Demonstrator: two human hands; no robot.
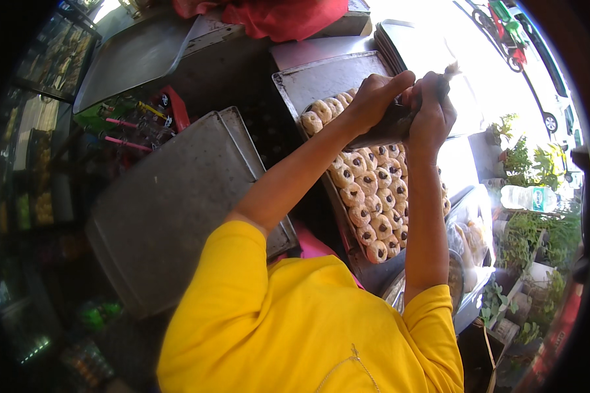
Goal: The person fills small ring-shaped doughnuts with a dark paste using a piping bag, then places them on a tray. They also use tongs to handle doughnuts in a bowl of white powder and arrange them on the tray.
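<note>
At far left, dim shelves (42, 164) hold goods too dark to make out; next come large grey trays (170, 196) beside bottles with pink straws (128, 123). The left forearm crosses the baking tray (345, 226), hiding some of its dark-centred buns (373, 183). Above them is a dark bag (381, 130), the left hand (377, 98) curled around it and the right hand (431, 108) closed on its upper end. The right forearm covers more buns; beyond lie clear-bagged bread (472, 242), a water bottle (528, 198) and potted plants (523, 164).
</note>
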